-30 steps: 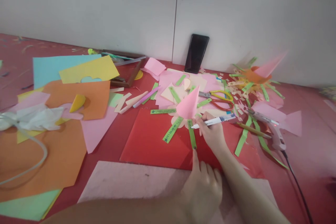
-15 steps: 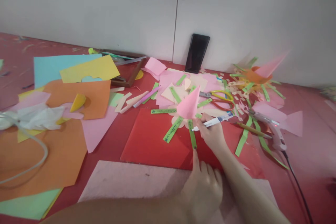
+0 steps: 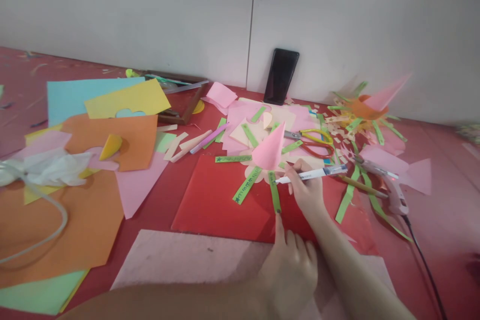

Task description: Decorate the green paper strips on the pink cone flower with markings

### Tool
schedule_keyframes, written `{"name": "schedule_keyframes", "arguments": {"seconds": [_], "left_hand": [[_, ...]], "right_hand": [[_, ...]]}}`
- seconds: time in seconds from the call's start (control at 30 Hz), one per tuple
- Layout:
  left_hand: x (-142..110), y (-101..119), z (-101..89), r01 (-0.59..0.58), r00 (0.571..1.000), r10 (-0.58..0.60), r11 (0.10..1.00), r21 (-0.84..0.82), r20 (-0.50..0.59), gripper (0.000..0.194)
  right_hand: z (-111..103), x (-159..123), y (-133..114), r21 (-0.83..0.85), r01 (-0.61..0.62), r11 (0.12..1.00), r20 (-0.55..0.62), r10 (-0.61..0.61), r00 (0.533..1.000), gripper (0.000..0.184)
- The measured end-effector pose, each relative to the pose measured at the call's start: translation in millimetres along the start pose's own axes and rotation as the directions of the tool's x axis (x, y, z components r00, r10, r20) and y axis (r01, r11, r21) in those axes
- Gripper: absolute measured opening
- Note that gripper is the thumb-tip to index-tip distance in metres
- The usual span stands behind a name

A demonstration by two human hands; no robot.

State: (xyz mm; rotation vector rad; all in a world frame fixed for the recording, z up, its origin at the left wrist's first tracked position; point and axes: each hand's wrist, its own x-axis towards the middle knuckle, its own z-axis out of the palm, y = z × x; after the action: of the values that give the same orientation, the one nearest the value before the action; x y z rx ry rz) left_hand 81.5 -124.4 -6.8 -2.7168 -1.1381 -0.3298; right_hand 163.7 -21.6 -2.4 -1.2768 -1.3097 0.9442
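Observation:
A white marker pen [image 3: 315,174] with a blue end is gripped in my right hand [image 3: 308,192]. Its tip is at the upper part of a green paper strip [image 3: 275,197] that bears dark marks. My left hand [image 3: 290,265] presses the strip's lower end with a stretched index finger, the other fingers curled and holding nothing. That strip spreads out with other marked green strips [image 3: 247,186] around a pink paper cone [image 3: 270,150] on a cream scalloped base. Beneath lies a shiny red sheet [image 3: 221,200].
Scissors [image 3: 317,142] with yellow and red handles lie behind the cone. A glue gun [image 3: 393,192] with a cord rests at right, near a finished-looking orange and pink paper piece [image 3: 371,107]. A phone [image 3: 282,76] leans on the wall. Orange sheets [image 3: 56,230] cover the left.
My right hand has shifted slightly right with the marker pen, and the pen now lies flatter. My left hand stays on the strip.

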Motion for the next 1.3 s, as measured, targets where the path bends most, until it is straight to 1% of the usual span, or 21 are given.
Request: {"name": "schedule_keyframes", "arguments": {"seconds": [0.1,0.23,0.33,0.47,0.67,0.77,0.83,0.9,1.0,1.13,1.3], "left_hand": [[0,1,0.6,0.004,1.000,-0.004,1.000,-0.002,-0.003,0.013],[0,2,2.6,0.043,0.999,-0.043,0.999,-0.003,-0.014,0.012],[-1,3,3.6,0.062,0.998,-0.062,0.998,-0.007,-0.014,0.012],[-1,3,3.4,0.035,0.999,-0.035,0.999,-0.011,-0.001,0.013],[-1,2,3.2,0.033,0.999,-0.033,0.999,-0.012,0.033,0.012],[-1,1,2.9,0.016,0.998,-0.015,1.000,-0.013,0.056,0.012],[-1,1,2.2,0.004,0.997,-0.003,1.000,-0.013,0.074,0.011],[-1,0,1.6,-0.007,0.997,0.008,1.000,-0.018,0.077,0.011],[-1,1,1.6,-0.007,0.998,0.008,1.000,-0.024,0.064,0.012],[0,1,1.5,-0.001,0.999,0.002,1.000,-0.018,0.047,0.013],[0,-1,-0.5,-0.008,0.999,0.008,1.000,-0.017,0.032,0.013]], "right_hand": [[0,-1,-2,0.089,0.009,0.996,0.075,-0.015,0.997,0.030],[0,1,-4,0.046,0.054,0.997,0.207,-0.063,0.976,0.024],[0,2,-4,0.012,0.083,0.996,0.237,-0.084,0.968,0.023],[1,3,-2,-0.002,0.090,0.996,0.249,-0.086,0.965,0.023],[1,2,-3,0.015,0.066,0.998,0.233,-0.067,0.970,0.024],[0,1,-4,0.019,0.034,0.999,0.151,-0.036,0.988,0.027],[-1,0,-2,-0.019,0.007,1.000,0.077,-0.005,0.997,0.033],[-1,-1,0,-0.071,-0.013,0.997,0.034,0.015,0.999,0.038],[0,-1,4,-0.152,-0.013,0.988,0.040,0.019,0.999,0.038],[-1,0,7,-0.256,0.027,0.966,0.063,-0.012,0.998,0.036],[0,1,7,-0.304,0.042,0.952,0.088,-0.016,0.996,0.034]]}}
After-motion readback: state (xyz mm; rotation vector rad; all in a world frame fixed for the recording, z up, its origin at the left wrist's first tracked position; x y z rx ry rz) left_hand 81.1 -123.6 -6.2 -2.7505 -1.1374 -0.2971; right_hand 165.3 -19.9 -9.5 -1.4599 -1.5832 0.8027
